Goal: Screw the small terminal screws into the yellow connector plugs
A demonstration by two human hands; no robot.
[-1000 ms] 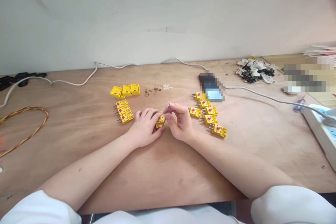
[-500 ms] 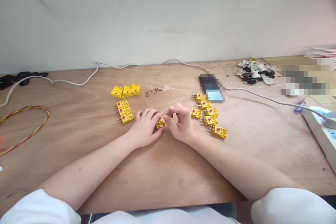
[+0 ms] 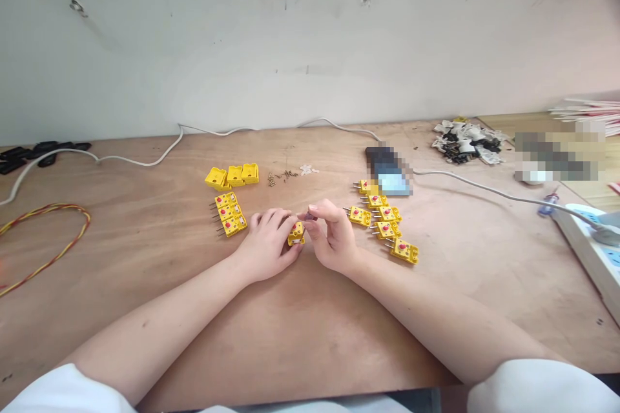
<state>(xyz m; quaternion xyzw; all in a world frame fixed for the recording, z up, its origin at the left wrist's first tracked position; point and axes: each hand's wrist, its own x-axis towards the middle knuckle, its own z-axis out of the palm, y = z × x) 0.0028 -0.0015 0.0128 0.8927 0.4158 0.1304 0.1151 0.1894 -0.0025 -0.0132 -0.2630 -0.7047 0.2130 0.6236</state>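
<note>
My left hand (image 3: 268,244) is curled round a small yellow connector with a red dot (image 3: 296,233), holding it against the wooden table (image 3: 310,310). My right hand (image 3: 331,235) pinches a small dark tool (image 3: 309,214) just above that connector. A stack of yellow connectors with pins (image 3: 228,214) lies left of my left hand. Several more of the same (image 3: 385,222) lie in a cluster right of my right hand. Three yellow covers (image 3: 233,175) sit behind the left stack, with a scatter of small screws (image 3: 281,175) beside them.
A blurred dark device (image 3: 390,171) with a grey cable lies behind the right cluster. A white power strip (image 3: 593,245) sits at the right edge, a red-yellow twisted wire (image 3: 46,232) at the left. A pile of black and white parts (image 3: 465,141) lies far right.
The view has tilted up a little, so everything sits slightly lower in the frame. My hands stay on the connector, with only small shifts of the right fingers.
</note>
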